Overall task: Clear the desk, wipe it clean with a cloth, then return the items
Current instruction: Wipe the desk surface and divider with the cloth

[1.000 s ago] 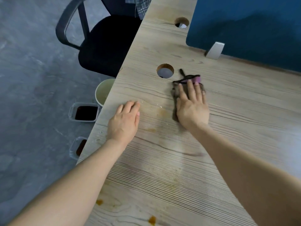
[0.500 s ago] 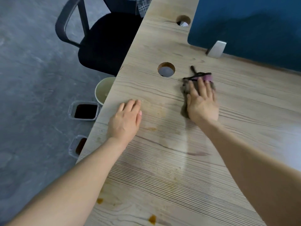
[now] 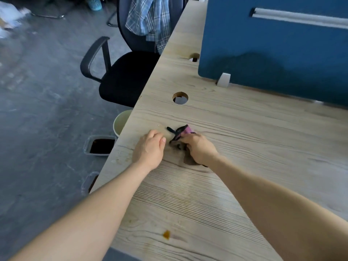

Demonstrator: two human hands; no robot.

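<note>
Reaching forward from the bottom of the view, two bare forearms are stretching across a pale wood-grain desk [image 3: 244, 140]. Nearest the viewer, a small amber-brown stain [image 3: 166, 234] is sitting on the desktop between the two arms, with fainter yellowish marks further up the wood.

Beyond that, the left hand [image 3: 149, 148] is resting palm down on the desk close to its left edge, its fingers loosely bent and holding nothing, the thumb pointing toward the other hand. Just beside it, the right hand [image 3: 200, 150] is gripping a dark cloth [image 3: 179, 133], its fingers curled over the fabric and bunching it against the desktop. Most of the cloth is lying under and in front of this hand: a grey-brown part is showing below the palm near the wrist, while a black strip and a pink patch are sticking out past the fingertips, pointing away from the viewer and slightly left. The cloth is lying between the two hands, nearly touching the left thumb.

Left of the desk, on the grey floor, two clear containers of dark liquid [image 3: 100, 146] are sitting near a pale round bowl [image 3: 120, 123] partly hidden by the desk edge.

Further away, a round cable hole [image 3: 180, 98] is opening in the desktop. Behind it, a blue divider panel [image 3: 273, 44] is standing on the desk. At far left, a black office chair [image 3: 122, 80] is standing with a plaid shirt [image 3: 148, 17] hanging over its back.
</note>
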